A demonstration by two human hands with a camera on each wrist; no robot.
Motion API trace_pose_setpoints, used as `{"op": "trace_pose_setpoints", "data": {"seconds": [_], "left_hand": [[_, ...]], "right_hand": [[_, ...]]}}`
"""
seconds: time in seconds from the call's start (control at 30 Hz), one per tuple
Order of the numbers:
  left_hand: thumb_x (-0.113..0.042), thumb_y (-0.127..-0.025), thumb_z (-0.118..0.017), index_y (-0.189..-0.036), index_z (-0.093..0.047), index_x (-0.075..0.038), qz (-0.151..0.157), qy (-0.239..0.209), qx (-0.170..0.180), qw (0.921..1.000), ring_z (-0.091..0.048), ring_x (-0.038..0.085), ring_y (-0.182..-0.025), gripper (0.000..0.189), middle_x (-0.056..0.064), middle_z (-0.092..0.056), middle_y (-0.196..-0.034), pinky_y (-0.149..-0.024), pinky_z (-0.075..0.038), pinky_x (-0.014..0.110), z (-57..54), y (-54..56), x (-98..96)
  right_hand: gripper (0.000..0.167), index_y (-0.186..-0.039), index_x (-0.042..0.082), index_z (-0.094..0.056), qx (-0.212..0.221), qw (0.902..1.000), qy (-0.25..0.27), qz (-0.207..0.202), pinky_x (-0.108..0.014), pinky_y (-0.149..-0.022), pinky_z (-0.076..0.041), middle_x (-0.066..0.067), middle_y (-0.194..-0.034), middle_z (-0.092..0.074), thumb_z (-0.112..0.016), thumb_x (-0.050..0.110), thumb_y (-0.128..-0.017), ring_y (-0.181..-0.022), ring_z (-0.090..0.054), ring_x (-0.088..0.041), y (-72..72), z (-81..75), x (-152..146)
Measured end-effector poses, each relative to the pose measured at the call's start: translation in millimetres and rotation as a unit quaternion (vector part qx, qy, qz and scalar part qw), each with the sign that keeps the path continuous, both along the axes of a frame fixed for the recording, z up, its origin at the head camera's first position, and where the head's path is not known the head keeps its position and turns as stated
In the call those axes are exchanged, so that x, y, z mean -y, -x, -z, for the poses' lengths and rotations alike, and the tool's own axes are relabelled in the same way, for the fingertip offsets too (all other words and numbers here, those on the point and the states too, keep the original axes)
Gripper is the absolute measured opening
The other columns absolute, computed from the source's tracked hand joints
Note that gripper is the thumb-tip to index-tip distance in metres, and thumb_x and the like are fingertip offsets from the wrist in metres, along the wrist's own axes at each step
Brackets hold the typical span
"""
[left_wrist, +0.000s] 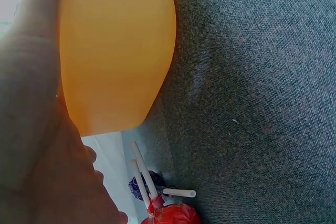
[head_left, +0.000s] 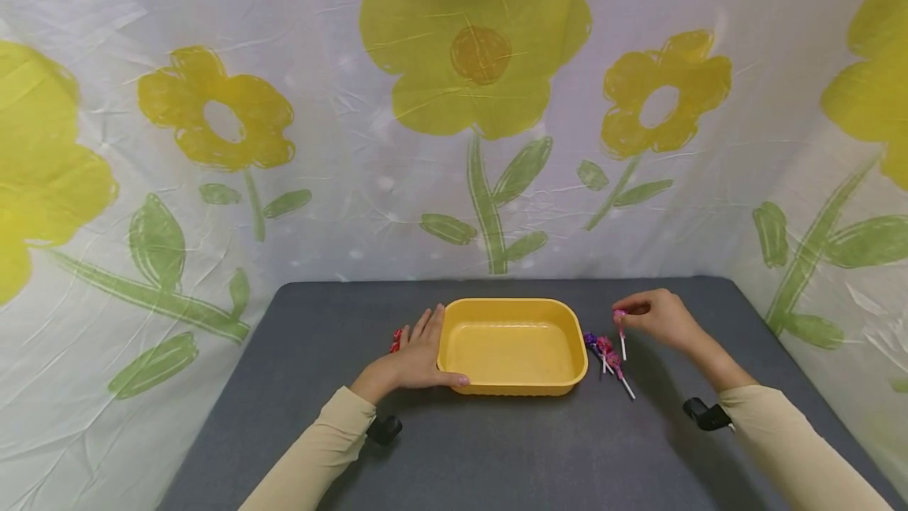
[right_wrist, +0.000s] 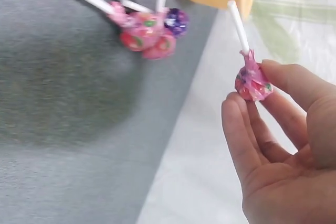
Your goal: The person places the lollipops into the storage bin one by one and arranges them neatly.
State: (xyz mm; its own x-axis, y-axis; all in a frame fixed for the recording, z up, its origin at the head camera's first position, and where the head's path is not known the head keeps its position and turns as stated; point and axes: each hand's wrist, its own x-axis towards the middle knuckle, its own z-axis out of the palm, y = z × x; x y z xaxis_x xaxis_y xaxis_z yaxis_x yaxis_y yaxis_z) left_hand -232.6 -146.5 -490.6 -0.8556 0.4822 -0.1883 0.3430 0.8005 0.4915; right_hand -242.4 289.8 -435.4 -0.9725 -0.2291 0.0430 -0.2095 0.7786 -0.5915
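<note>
A yellow rectangular tray (head_left: 514, 389) stands on the dark table, with nothing inside it. My left hand (head_left: 418, 357) rests against its left side, fingers straight along the wall and thumb at the near rim. To the right of the tray, my right hand (head_left: 660, 319) pinches a pink-wrapped lollipop (right_wrist: 253, 83) by its candy head. Its white stick points down in the head view. Several pink and purple lollipops (right_wrist: 144, 31) lie bunched by the tray's right end. Beyond my left hand are a red-wrapped lollipop (left_wrist: 173, 214) and a dark purple one (left_wrist: 137, 184), largely hidden in the head view.
The grey cloth-covered table (head_left: 496, 456) runs toward me in front of the tray. A white curtain (head_left: 340, 203) printed with yellow flowers hangs behind and at both sides. A black wrist camera strap (head_left: 705, 414) sits on the right forearm.
</note>
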Motion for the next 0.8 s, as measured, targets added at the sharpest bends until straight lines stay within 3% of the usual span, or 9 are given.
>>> {"op": "trace_pose_setpoints", "data": {"seconds": [0.43, 0.8], "left_hand": [[-0.075, -0.074, -0.067, -0.158, 0.010, -0.004, 0.001, 0.002, 0.004, 1.0000, 0.006, 0.037, -0.156, 0.134, 0.012, 0.009, -0.168, -0.118, -0.001, 0.070, -2.0, -0.3, -0.1], [-0.079, -0.072, -0.066, -0.158, 0.011, -0.003, 0.002, 0.003, 0.007, 1.0000, 0.006, 0.037, -0.156, 0.137, 0.013, 0.010, -0.168, -0.118, -0.001, 0.070, -4.1, -0.9, -0.7]], "right_hand": [[0.033, -0.115, 0.006, -0.073, 0.053, 0.9981, 0.011, -0.029, -0.041, -0.081, -0.058, -0.009, -0.100, -0.078, -0.069, 0.031, -0.093, -0.092, -0.072, -0.023, 18.2, -26.3, 22], [0.032, -0.116, 0.006, -0.073, 0.059, 0.9968, 0.027, -0.047, -0.044, -0.086, -0.057, -0.012, -0.105, -0.077, -0.069, 0.028, -0.093, -0.093, -0.072, -0.021, 26.8, -28.5, 39]]}}
